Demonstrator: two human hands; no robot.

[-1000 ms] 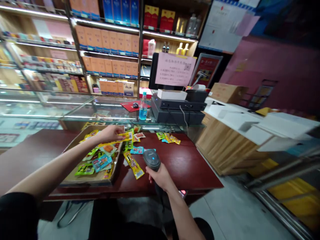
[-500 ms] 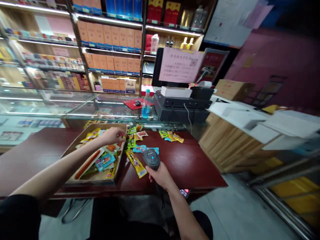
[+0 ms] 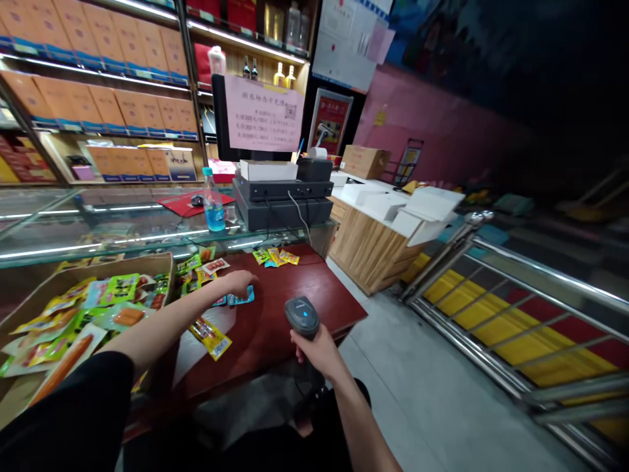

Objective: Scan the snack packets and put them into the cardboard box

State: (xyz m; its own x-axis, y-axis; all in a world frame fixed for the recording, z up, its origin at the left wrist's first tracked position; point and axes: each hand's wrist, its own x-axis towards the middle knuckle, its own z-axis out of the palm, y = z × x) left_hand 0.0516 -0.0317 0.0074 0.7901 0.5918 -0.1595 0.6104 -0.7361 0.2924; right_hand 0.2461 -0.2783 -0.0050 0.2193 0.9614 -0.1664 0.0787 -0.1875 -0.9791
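Observation:
My right hand (image 3: 317,347) is wrapped around the handle of a dark grey barcode scanner (image 3: 302,316), which has a small blue light on top. My left hand (image 3: 238,283) is over the table, its fingers curled down at a blue snack packet (image 3: 242,297); any grip on it is hidden. A long yellow snack packet (image 3: 212,336) lies nearer to me. Green and yellow snack packets (image 3: 191,278) are heaped left of that hand. Beyond it is a small group of yellow and green packets (image 3: 276,256). A cardboard box (image 3: 173,262) of sausages and snack packets stands under my left forearm.
A glass counter (image 3: 118,233) runs behind the dark red table (image 3: 280,347). On it are a bottle of blue drink (image 3: 214,210), a mouse (image 3: 197,200) and a monitor with a pink notice (image 3: 263,115) above black equipment (image 3: 285,213). A metal railing (image 3: 540,262) stands at right.
My view has turned right. My left hand has left the edge of the box and moved right to the blue packet. My right hand still holds the scanner.

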